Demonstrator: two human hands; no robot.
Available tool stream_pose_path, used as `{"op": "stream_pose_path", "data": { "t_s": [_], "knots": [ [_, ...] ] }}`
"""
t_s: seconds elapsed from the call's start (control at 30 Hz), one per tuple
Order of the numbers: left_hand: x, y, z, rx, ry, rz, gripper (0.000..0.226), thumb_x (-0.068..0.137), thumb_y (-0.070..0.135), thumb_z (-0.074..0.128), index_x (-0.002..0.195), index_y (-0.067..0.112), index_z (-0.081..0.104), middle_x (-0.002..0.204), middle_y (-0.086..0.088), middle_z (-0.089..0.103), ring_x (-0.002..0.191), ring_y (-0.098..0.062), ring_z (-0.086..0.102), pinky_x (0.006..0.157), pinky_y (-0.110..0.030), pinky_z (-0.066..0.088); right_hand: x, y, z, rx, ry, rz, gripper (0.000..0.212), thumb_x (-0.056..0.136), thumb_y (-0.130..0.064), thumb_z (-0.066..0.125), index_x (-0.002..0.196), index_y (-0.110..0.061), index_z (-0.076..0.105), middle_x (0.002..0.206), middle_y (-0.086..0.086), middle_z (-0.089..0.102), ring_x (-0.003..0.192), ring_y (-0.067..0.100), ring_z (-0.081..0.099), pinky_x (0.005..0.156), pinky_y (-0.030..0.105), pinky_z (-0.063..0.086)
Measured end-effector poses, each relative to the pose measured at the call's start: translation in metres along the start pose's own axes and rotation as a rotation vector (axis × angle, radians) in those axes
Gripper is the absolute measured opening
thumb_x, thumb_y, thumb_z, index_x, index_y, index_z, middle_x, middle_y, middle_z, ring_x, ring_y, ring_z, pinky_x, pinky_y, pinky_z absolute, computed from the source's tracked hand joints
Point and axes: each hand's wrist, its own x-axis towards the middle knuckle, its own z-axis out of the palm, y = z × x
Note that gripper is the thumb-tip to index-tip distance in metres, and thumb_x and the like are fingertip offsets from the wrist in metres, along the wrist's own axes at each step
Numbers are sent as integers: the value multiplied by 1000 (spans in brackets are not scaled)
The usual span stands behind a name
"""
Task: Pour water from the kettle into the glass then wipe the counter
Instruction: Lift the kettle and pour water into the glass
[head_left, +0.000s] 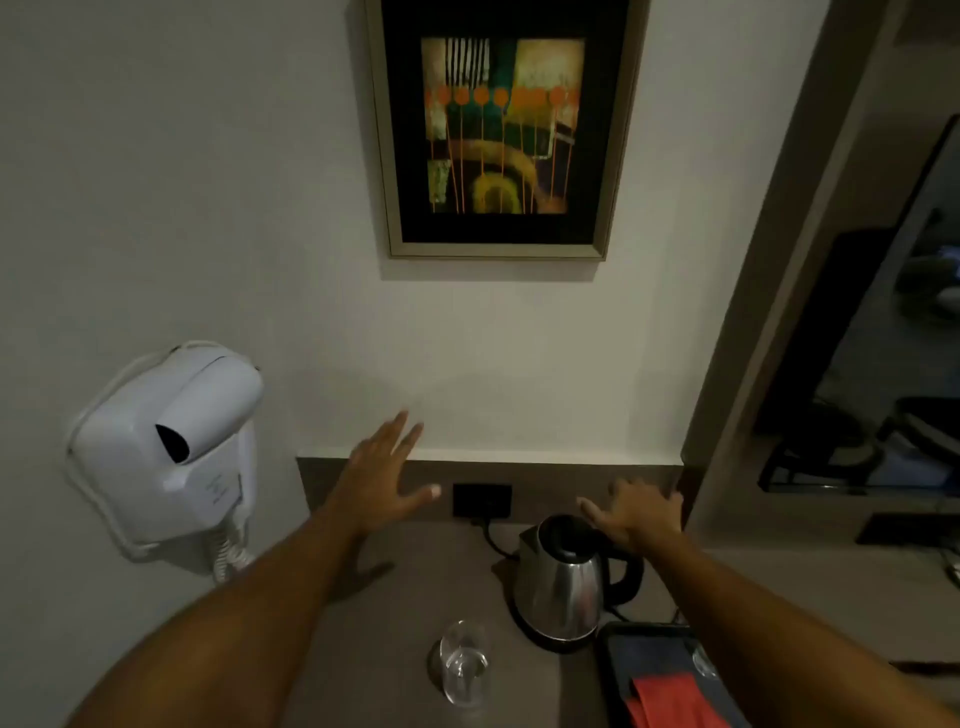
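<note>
A steel kettle (558, 587) with a black lid and handle stands on its base on the brown counter (395, 649). A clear glass (464, 662) stands in front of it, to its left. My right hand (636, 514) hovers just above the kettle's handle with the fingers apart, holding nothing. My left hand (387, 480) is raised over the back of the counter, palm down and fingers spread. A red cloth (675, 701) lies on a dark tray (613, 675) at the lower right, partly hidden by my right forearm.
A white wall-mounted hair dryer (166, 447) hangs left of the counter. A black socket (482, 500) sits in the backsplash, with the kettle's cord plugged in. A framed picture (501, 124) hangs above. A dark television (878, 364) stands at the right.
</note>
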Motion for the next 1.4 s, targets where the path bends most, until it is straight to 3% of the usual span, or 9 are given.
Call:
{"op": "stream_pose_path", "data": {
  "t_s": [0.2, 0.37, 0.57, 0.77, 0.83, 0.9, 1.0, 1.2, 1.4],
  "knots": [
    [-65, -19, 75, -153, -205, -155, 123, 65, 94, 46, 153, 33, -15, 165, 9, -21, 155, -16, -10, 122, -59, 10, -3, 37, 45, 334, -264, -80, 72, 84, -74, 44, 125, -16, 57, 121, 10, 65, 105, 24, 61, 95, 43, 50],
    [-112, -29, 126, -329, -228, -245, 131, 59, 93, 58, 157, 36, -7, 165, 17, -12, 156, -11, -5, 127, -40, 11, 2, 43, 65, 586, -213, -113, 65, 82, -73, 47, 112, -18, 65, 103, 4, 68, 91, 17, 63, 82, 36, 54],
    [-136, -14, 172, -479, -334, -513, 144, 44, 74, 80, 159, 23, 11, 167, -1, 19, 153, -19, 20, 125, -37, 22, 16, 37, 88, 751, -185, -18, 41, 88, -55, 59, 84, -16, 70, 80, 4, 72, 77, 18, 69, 69, 34, 53],
    [-157, -6, 223, -608, -353, -588, 132, 47, 54, 92, 156, 20, 27, 163, -2, 30, 150, -20, 30, 122, -32, 26, 20, 32, 111, 839, -82, 87, 66, 92, -50, 56, 62, 9, 56, 48, 9, 53, 43, 18, 51, 40, 21, 35],
    [-158, -7, 234, -649, -337, -574, 125, 43, 62, 87, 152, 29, 34, 159, 7, 37, 146, -13, 35, 119, -24, 28, 22, 32, 116, 877, -55, 81, 69, 91, -51, 56, 61, 11, 53, 47, 10, 49, 45, 20, 48, 44, 27, 36],
    [-154, -7, 240, -688, -308, -520, 107, 42, 63, 85, 138, 57, 38, 145, 34, 42, 135, 5, 42, 111, -10, 30, 21, 31, 122, 935, -37, 82, 69, 90, -50, 59, 62, 13, 54, 47, 12, 46, 46, 22, 46, 49, 31, 38],
    [-145, -2, 236, -715, -266, -500, 100, 42, 59, 87, 120, 82, 29, 120, 58, 42, 116, 30, 41, 93, 7, 27, 18, 30, 125, 993, 0, 77, 68, 91, -48, 61, 59, 10, 50, 47, 10, 43, 46, 21, 43, 49, 34, 36],
    [-145, -3, 233, -741, -251, -500, 92, 42, 61, 85, 120, 73, 39, 122, 51, 41, 120, 6, 51, 97, -3, 35, 14, 17, 114, 975, 39, 48, 62, 82, -57, 64, 49, -6, 55, 41, -5, 46, 38, 7, 41, 44, 26, 34],
    [-141, -4, 235, -736, -246, -469, 91, 51, 55, 83, 136, 47, 51, 133, 18, 63, 121, -5, 60, 104, -32, 52, 24, 6, 84, 804, 35, -134, 49, 74, -61, 69, 52, -17, 64, 49, -1, 64, 43, 9, 57, 44, 25, 45]
  ]
}}
